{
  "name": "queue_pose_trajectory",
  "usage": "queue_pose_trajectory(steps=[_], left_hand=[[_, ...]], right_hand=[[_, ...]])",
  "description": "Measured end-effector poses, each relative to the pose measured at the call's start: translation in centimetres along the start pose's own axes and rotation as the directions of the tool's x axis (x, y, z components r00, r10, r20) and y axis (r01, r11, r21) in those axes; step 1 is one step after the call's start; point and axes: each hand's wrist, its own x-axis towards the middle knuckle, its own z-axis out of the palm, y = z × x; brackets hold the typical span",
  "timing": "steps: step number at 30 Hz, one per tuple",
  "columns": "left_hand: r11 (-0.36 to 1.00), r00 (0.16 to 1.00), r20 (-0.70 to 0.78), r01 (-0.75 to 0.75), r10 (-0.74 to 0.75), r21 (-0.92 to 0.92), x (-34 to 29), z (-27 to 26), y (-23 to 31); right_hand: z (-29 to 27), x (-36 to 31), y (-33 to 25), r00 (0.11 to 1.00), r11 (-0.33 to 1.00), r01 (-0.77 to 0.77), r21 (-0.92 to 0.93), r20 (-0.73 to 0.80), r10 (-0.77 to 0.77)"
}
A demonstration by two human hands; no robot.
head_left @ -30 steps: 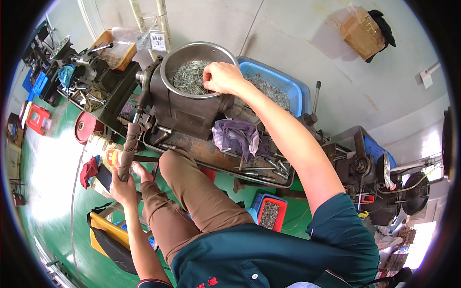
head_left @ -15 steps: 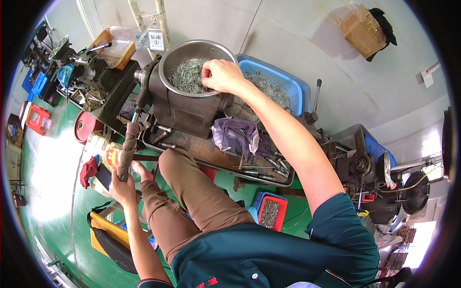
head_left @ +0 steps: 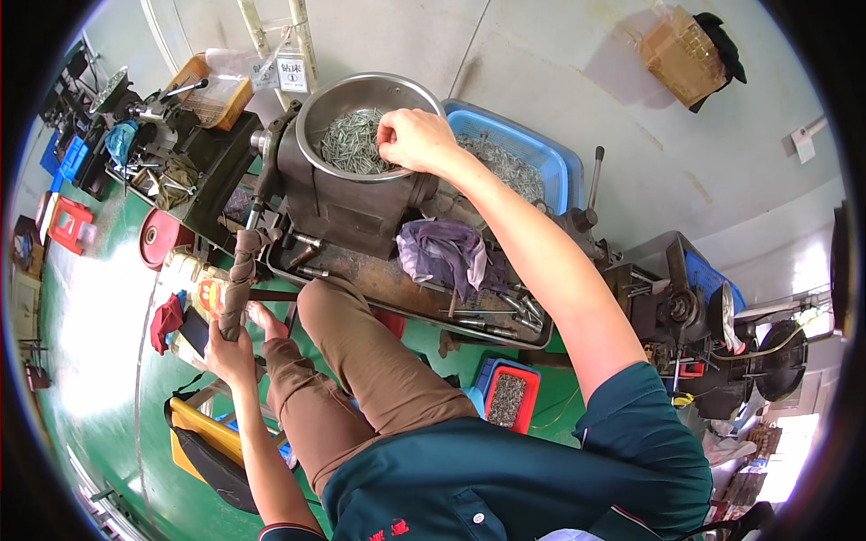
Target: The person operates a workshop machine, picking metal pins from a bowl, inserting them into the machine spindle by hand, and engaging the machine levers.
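Observation:
My right hand [head_left: 417, 142] is over the right side of a round steel bowl [head_left: 311, 108], with its fingers bent together at the heap of small metal pins [head_left: 352, 142] inside. Whatever those fingertips hold is hidden. The bowl rests on top of a dark machine body [head_left: 336, 212]. Lower left, my left hand [head_left: 230, 356] is wrapped round the bottom end of a cloth-bound lever handle [head_left: 240, 281], which slants up toward the machine.
Behind my right forearm stands a blue basket [head_left: 564, 171] of metal parts. A purple rag [head_left: 442, 252] and several tools lie in the machine's tray [head_left: 379, 293]. Below it is a red bin [head_left: 532, 397] of small parts; a yellow stool [head_left: 185, 428] stands lower left.
Almost nothing differs. My right hand remains at the pins in the bowl, and my left hand keeps its grip on the lever handle.

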Motion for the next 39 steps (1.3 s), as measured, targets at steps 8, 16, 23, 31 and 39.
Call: queue_pose_trajectory(steps=[8, 16, 23, 31, 39], left_hand=[[1.0, 1.0, -0.01, -0.007, 0.007, 0.007, 0.01, 0.0, 0.1], [1.0, 1.0, 0.011, 0.014, -0.014, 0.019, -0.01, 0.15, -0.11], [1.0, 1.0, 0.01, 0.005, -0.006, 0.006, 0.02, 0.06, 0.12], [1.0, 1.0, 0.015, 0.012, -0.012, 0.003, 0.08, 0.08, -0.2], [1.0, 1.0, 0.012, 0.017, -0.017, 0.016, 0.1, 0.34, -0.38]], right_hand=[[-0.05, 0.04, 0.21, 1.0, 1.0, 0.003, -0.016, 0.012, -0.003], [-0.06, 0.08, 0.08, 1.0, 0.999, -0.011, -0.041, 0.029, 0.012], [-0.08, 0.01, 0.02, 1.0, 1.0, -0.013, -0.015, 0.004, 0.013], [-0.09, 0.03, -0.12, 1.0, 1.0, -0.015, -0.016, 0.011, 0.015], [-0.14, -0.07, -0.17, 1.0, 0.999, -0.017, -0.028, 0.005, 0.017]])
